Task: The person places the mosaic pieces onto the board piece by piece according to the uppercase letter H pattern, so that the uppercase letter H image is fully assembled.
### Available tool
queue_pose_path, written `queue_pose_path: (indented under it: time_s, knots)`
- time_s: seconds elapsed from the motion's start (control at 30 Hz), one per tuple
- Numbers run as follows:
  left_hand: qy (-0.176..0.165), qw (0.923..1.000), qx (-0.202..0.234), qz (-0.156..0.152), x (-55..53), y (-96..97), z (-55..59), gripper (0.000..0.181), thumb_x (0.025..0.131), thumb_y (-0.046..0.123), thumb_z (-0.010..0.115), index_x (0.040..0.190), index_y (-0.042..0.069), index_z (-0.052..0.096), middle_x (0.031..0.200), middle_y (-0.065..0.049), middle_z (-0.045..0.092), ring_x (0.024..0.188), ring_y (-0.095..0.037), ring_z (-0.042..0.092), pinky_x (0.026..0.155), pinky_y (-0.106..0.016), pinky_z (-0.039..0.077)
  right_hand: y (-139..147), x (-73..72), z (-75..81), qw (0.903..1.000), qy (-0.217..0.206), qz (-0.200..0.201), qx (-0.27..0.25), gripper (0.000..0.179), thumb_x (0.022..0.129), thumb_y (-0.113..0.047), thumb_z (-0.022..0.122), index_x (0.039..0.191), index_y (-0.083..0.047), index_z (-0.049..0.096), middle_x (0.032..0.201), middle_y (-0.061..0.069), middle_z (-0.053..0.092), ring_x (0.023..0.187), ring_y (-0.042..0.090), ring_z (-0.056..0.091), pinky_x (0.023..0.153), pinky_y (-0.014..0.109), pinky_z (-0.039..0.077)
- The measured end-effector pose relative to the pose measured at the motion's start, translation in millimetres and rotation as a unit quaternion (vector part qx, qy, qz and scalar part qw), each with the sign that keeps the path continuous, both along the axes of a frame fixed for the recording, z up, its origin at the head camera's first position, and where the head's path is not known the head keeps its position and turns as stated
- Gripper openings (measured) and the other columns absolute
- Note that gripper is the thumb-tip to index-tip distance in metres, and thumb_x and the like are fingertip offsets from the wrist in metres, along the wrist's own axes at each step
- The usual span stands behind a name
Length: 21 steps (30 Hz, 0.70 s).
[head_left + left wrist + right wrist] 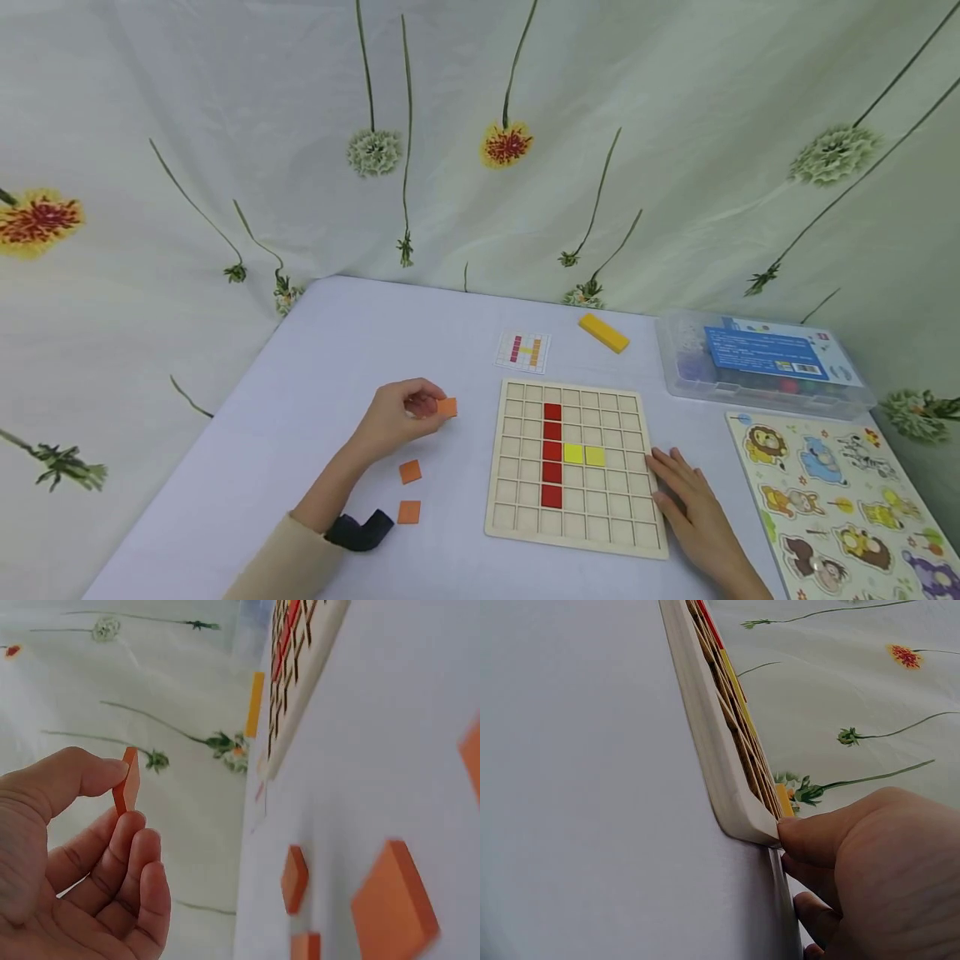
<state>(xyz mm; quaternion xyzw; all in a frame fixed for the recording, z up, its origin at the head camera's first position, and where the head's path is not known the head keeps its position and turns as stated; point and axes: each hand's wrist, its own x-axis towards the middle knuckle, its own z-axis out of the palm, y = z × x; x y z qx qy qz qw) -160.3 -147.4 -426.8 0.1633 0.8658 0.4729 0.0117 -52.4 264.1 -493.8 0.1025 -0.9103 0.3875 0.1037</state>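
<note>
Between thumb and fingertips my left hand [401,417] pinches an orange square tile [447,407], raised left of the wooden grid board [495,500]. In the left wrist view this tile [127,781] stands on edge in the pinch. Two loose orange tiles lie below that hand, one nearer [410,472] and one farther down [408,512]; more show in the left wrist view. On the board, red tiles [552,451] form a column, with two yellow tiles [583,454] beside it. My right hand [693,508] rests at the board's right edge, thumb [802,836] touching the rim.
A small pattern card [522,352] lies behind the board, and a yellow-orange bar [603,333] to its right. At the back right sits a clear plastic box [765,367]; an animal puzzle board [847,508] lies before it. A flowered cloth [450,208] hangs behind the table.
</note>
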Motion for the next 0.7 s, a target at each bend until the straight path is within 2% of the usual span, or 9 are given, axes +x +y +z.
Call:
queue_pose_path:
  time_s: [0.13, 0.23, 0.4, 0.5, 0.53, 0.57, 0.7]
  knots:
    - [-0.017, 0.9995, 0.006, -0.025, -9.7, 37.9, 9.5, 0.020, 0.077, 0.010, 0.077, 0.096, 0.006, 0.069, 0.079, -0.001, 0.062, 0.073, -0.014, 0.056, 0.067, -0.021, 0.049, 0.0, -0.2, 0.3, 1.0000, -0.008, -0.001, -0.002, 0.042, 0.097, -0.012, 0.058, 0.137, 0.000, 0.053, 0.144, 0.026, 0.046, 0.139, -0.018, 0.007, 0.111, 0.070, 0.009]
    - [-0.024, 0.9985, 0.011, -0.048, -17.4, 66.6, 10.7, 0.021, 0.077, 0.009, 0.077, 0.095, 0.005, 0.069, 0.079, -0.002, 0.061, 0.072, -0.013, 0.055, 0.065, -0.020, 0.048, 0.0, -0.2, 0.6, 0.9999, -0.011, -0.003, 0.001, 0.042, 0.097, -0.012, 0.058, 0.137, 0.000, 0.053, 0.144, 0.026, 0.046, 0.140, -0.016, 0.008, 0.111, 0.070, 0.010]
    - [-0.019, 0.9957, 0.015, -0.090, -30.2, 113.6, 5.6, 0.020, 0.078, 0.010, 0.077, 0.095, 0.005, 0.068, 0.078, -0.001, 0.060, 0.071, -0.011, 0.053, 0.064, -0.018, 0.047, 1.1, -0.1, 0.5, 0.9999, -0.014, -0.007, 0.001, 0.042, 0.096, -0.011, 0.058, 0.136, 0.000, 0.054, 0.145, 0.025, 0.047, 0.144, -0.011, 0.009, 0.111, 0.069, 0.010]
    - [-0.024, 0.9937, 0.014, -0.108, -36.2, 138.9, 1.8, 0.019, 0.079, 0.011, 0.078, 0.094, 0.005, 0.069, 0.077, 0.001, 0.059, 0.070, -0.009, 0.053, 0.063, -0.018, 0.046, 1.4, -0.3, 0.4, 0.9998, -0.019, -0.009, 0.001, 0.042, 0.096, -0.010, 0.059, 0.136, 0.000, 0.054, 0.145, 0.024, 0.047, 0.148, -0.002, 0.011, 0.112, 0.069, 0.009]
    - [-0.026, 0.9932, 0.013, -0.113, -37.8, 146.7, 0.3, 0.019, 0.079, 0.010, 0.078, 0.094, 0.005, 0.069, 0.076, 0.001, 0.059, 0.069, -0.009, 0.053, 0.063, -0.017, 0.046, 1.2, -0.6, 0.6, 0.9998, -0.019, -0.009, 0.002, 0.043, 0.095, -0.010, 0.059, 0.136, 0.000, 0.054, 0.145, 0.025, 0.047, 0.150, 0.007, 0.015, 0.112, 0.069, 0.009]
    - [-0.029, 0.9927, 0.011, -0.116, -39.1, 154.2, -1.1, 0.018, 0.079, 0.011, 0.078, 0.094, 0.005, 0.069, 0.076, 0.002, 0.059, 0.069, -0.008, 0.052, 0.063, -0.017, 0.045, 1.1, -0.8, 0.6, 0.9998, -0.019, -0.009, 0.003, 0.043, 0.095, -0.010, 0.059, 0.136, 0.000, 0.054, 0.145, 0.024, 0.047, 0.150, 0.010, 0.016, 0.112, 0.069, 0.010]
    - [-0.035, 0.9923, -0.009, -0.119, -42.2, 180.3, -6.9, 0.017, 0.079, 0.011, 0.078, 0.093, 0.006, 0.069, 0.073, 0.003, 0.059, 0.066, -0.006, 0.051, 0.061, -0.016, 0.043, 0.2, -1.6, 1.2, 0.9998, -0.013, -0.010, 0.005, 0.043, 0.095, -0.010, 0.059, 0.136, -0.001, 0.054, 0.144, 0.024, 0.047, 0.148, -0.001, 0.012, 0.112, 0.068, 0.011]
